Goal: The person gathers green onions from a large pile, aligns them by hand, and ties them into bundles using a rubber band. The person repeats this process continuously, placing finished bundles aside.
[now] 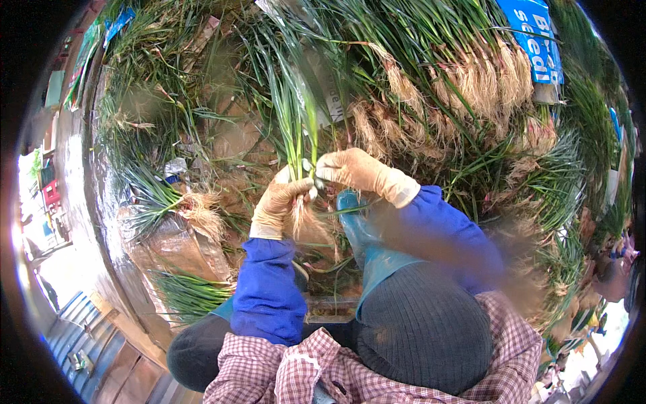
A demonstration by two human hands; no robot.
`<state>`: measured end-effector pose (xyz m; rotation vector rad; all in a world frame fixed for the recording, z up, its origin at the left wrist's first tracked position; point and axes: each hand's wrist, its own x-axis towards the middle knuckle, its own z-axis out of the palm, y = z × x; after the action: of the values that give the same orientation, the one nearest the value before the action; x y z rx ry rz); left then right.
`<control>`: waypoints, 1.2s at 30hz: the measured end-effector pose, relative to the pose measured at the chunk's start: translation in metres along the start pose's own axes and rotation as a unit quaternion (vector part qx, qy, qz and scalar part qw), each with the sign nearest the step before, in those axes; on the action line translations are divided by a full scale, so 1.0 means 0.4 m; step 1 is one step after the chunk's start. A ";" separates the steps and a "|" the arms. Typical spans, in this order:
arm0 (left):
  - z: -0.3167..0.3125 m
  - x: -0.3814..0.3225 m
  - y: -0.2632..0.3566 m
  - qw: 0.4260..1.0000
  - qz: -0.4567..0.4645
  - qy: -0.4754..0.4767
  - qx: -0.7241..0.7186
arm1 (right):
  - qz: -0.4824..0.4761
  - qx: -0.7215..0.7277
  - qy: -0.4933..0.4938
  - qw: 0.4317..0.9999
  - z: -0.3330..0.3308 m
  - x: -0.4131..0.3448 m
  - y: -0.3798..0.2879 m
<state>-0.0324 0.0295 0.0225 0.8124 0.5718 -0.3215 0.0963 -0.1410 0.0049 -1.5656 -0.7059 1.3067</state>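
My left hand [283, 202], in a tan glove, is closed around the lower stems of a small bunch of spring onions [290, 113]. The bunch's green leaves point away from me and its pale roots hang below the fist. Touching the stems from the right is my right hand [351, 171], also gloved, with fingertips pinched at a green stalk beside the left fingers. Whether it grips one plant or part of the bunch is partly hidden. Both hands are above the littered ground, in front of my knees.
Rooted spring onions [469, 76] lie heaped at the upper right beside a blue printed bag [535, 40]. At left, a smaller bunch [202, 212] rests on a taped cardboard box [171, 252]. Another green bunch [186, 295] lies near my left knee. My teal rubber boot [356, 222] stands below my right hand.
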 end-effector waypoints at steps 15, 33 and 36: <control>-0.004 0.196 -0.090 0.967 0.066 0.192 0.153 | 0.079 0.175 -0.049 0.980 -0.028 -0.207 -0.089; 0.059 0.038 -0.040 0.988 0.032 0.122 -0.091 | -0.112 -0.168 0.007 0.979 0.064 -0.084 0.053; 0.020 0.035 -0.056 0.984 0.030 0.112 -0.132 | -0.142 -0.226 0.022 0.963 0.040 -0.200 -0.032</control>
<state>-0.0290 0.0083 0.0054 0.6105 0.7806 -0.0942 0.0615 -0.2011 0.0498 -1.7615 -1.2161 0.9348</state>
